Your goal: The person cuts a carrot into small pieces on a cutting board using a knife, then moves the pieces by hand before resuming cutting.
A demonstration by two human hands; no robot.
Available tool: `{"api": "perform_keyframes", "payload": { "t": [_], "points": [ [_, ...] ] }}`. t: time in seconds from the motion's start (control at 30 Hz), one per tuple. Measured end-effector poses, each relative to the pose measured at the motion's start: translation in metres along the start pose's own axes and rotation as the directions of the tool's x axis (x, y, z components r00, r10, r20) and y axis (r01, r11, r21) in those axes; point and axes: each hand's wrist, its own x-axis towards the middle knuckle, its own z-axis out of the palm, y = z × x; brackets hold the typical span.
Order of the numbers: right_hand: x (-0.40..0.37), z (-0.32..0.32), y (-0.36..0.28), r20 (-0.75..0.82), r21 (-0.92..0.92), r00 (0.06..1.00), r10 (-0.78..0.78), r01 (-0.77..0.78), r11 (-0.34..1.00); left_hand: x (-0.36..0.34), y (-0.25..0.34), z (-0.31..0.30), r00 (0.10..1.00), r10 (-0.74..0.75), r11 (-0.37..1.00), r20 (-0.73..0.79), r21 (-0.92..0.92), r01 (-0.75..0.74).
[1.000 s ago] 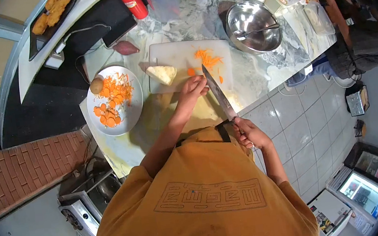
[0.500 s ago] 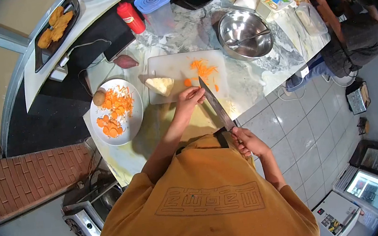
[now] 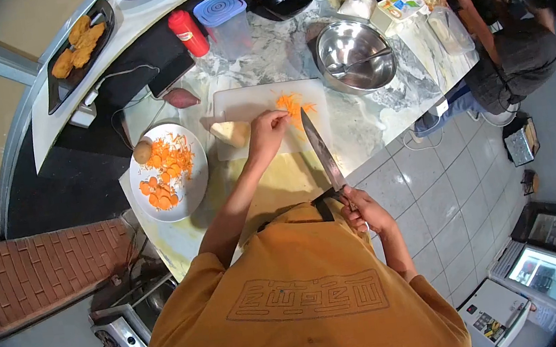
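Note:
My right hand (image 3: 364,210) grips a kitchen knife (image 3: 322,151) by its handle, blade pointing up and away over the near right part of the white cutting board (image 3: 227,100). My left hand (image 3: 268,135) is over the board, its fingers pinched together beside a small heap of carrot strips (image 3: 292,104). What those fingertips hold, if anything, is too small to make out. A pale cream wedge of vegetable (image 3: 231,133) lies just left of this hand. Farther left, a white plate (image 3: 192,196) carries carrot slices (image 3: 160,193), carrot shreds (image 3: 175,155) and a round brown item (image 3: 143,152).
Behind the board stand a red squeeze bottle (image 3: 188,34), a lidded plastic container (image 3: 225,27) and a black dish (image 3: 280,1). A steel bowl (image 3: 355,56) with a utensil is at the right. Another person (image 3: 521,60) is at the far right.
My left hand has moved forward and slightly left, up to the carrot strips, covering where a carrot piece lay. The knife is tilted a little more upright, still in my right hand.

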Motion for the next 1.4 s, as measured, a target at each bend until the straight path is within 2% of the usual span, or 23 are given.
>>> {"api": "perform_keyframes", "payload": {
  "t": [0.07, 0.2, 0.27, 0.3, 0.33, 0.37, 0.4, 0.47, 0.53, 0.6, 0.63, 0.7, 0.73, 0.8, 0.83, 0.9, 1.03, 1.1, 1.13, 1.2, 1.27, 1.37, 1.4],
  "points": [
    [-0.001, 0.0, 0.0, 0.005, 0.017, 1.0, 0.0, 0.0, 1.0, 0.008, 0.011, 0.001, 0.998, 0.069, 0.971, -0.009, 0.232, -0.065],
    [-0.002, -0.003, 0.005, -0.002, 0.048, 1.0, 0.008, -0.008, 0.999, 0.013, 0.019, 0.005, 0.976, 0.216, 0.935, 0.014, 0.285, -0.211],
    [-0.002, -0.002, 0.006, -0.013, 0.059, 1.0, 0.01, -0.009, 0.998, 0.009, 0.021, 0.007, 0.899, 0.436, 0.784, -0.044, 0.509, -0.355],
    [-0.002, -0.001, 0.006, -0.016, 0.067, 1.0, 0.013, -0.012, 0.998, 0.007, 0.014, 0.011, 0.901, 0.432, 0.786, -0.043, 0.507, -0.353],
    [-0.002, -0.002, 0.007, -0.016, 0.069, 1.0, 0.019, -0.018, 0.997, 0.004, 0.004, 0.015, 0.981, 0.19, 0.975, -0.037, 0.125, -0.184],
    [-0.002, -0.003, 0.008, 0.013, 0.108, 1.0, 0.027, -0.029, 0.994, 0.0, -0.007, 0.017, 0.997, -0.045, 0.963, 0.064, -0.264, 0.06],
    [-0.002, -0.004, 0.009, 0.045, 0.146, 0.998, 0.037, -0.043, 0.988, -0.005, -0.004, 0.013, 0.997, -0.055, 0.963, 0.061, -0.262, 0.069],
    [-0.003, -0.007, 0.011, 0.092, 0.213, 0.994, 0.052, -0.071, 0.974, -0.021, 0.012, 0.0, 0.89, -0.266, 0.618, 0.371, -0.643, 0.453],
    [-0.005, -0.011, 0.011, 0.135, 0.276, 0.989, 0.057, -0.093, 0.956, -0.035, 0.015, -0.004, 0.903, -0.296, 0.686, 0.31, -0.589, 0.427],
    [-0.009, -0.016, 0.012, 0.18, 0.348, 0.982, 0.051, -0.112, 0.931, -0.044, 0.007, -0.009, 0.897, -0.267, 0.471, 0.352, -0.764, 0.44],
    [-0.008, -0.021, 0.017, 0.219, 0.369, 0.975, 0.026, -0.108, 0.923, -0.048, 0.003, -0.009, 0.897, -0.271, 0.468, 0.35, -0.766, 0.44],
    [-0.005, -0.022, 0.018, 0.238, 0.379, 0.971, 0.021, -0.113, 0.918, -0.054, -0.002, -0.011, 0.849, -0.276, 0.249, 0.451, -0.82, 0.516],
    [-0.004, -0.022, 0.017, 0.254, 0.392, 0.967, 0.011, -0.113, 0.913, -0.057, -0.002, -0.009, 0.85, -0.277, 0.248, 0.447, -0.822, 0.513],
    [-0.002, -0.018, 0.014, 0.231, 0.373, 0.973, 0.022, -0.11, 0.921, -0.062, 0.001, 0.001, 0.94, -0.259, 0.833, 0.222, -0.442, 0.333],
    [-0.001, -0.017, 0.013, 0.208, 0.356, 0.978, 0.032, -0.106, 0.928, -0.062, -0.008, 0.006, 0.941, -0.26, 0.832, 0.219, -0.443, 0.333],
    [0.001, -0.017, 0.014, 0.215, 0.356, 0.976, 0.03, -0.107, 0.928, -0.057, -0.017, 0.013, 0.958, -0.113, 0.974, 0.262, -0.163, 0.159],
    [0.0, -0.018, 0.018, 0.195, 0.353, 0.979, 0.052, -0.12, 0.928, -0.054, 0.009, 0.017, 0.945, -0.13, 0.99, 0.3, 0.083, 0.11],
    [-0.001, -0.019, 0.021, 0.199, 0.358, 0.979, 0.048, -0.119, 0.926, -0.049, 0.01, 0.022, 0.963, 0.168, 0.966, 0.209, 0.159, -0.203],
    [-0.001, -0.02, 0.021, 0.202, 0.361, 0.978, 0.048, -0.119, 0.925, -0.048, 0.015, 0.022, 0.963, 0.172, 0.965, 0.209, 0.162, -0.207],
    [-0.001, -0.019, 0.021, 0.185, 0.361, 0.982, 0.044, -0.109, 0.926, -0.05, 0.025, 0.021, 0.938, 0.342, 0.916, 0.061, 0.201, -0.347],
    [-0.003, -0.014, 0.021, 0.167, 0.365, 0.985, 0.043, -0.102, 0.925, -0.055, 0.024, 0.014, 0.951, 0.308, 0.921, 0.026, 0.244, -0.305],
    [0.0, 0.004, 0.008, -0.275, 0.115, 0.961, 0.028, 0.004, 0.993, -0.068, 0.02, 0.002, 0.97, 0.237, 0.92, -0.053, 0.332, -0.207],
    [0.004, 0.003, 0.011, -0.274, 0.108, 0.961, 0.027, 0.002, 0.994, -0.072, 0.016, -0.001, 0.977, 0.195, 0.914, -0.091, 0.377, -0.148]
  ]
}}
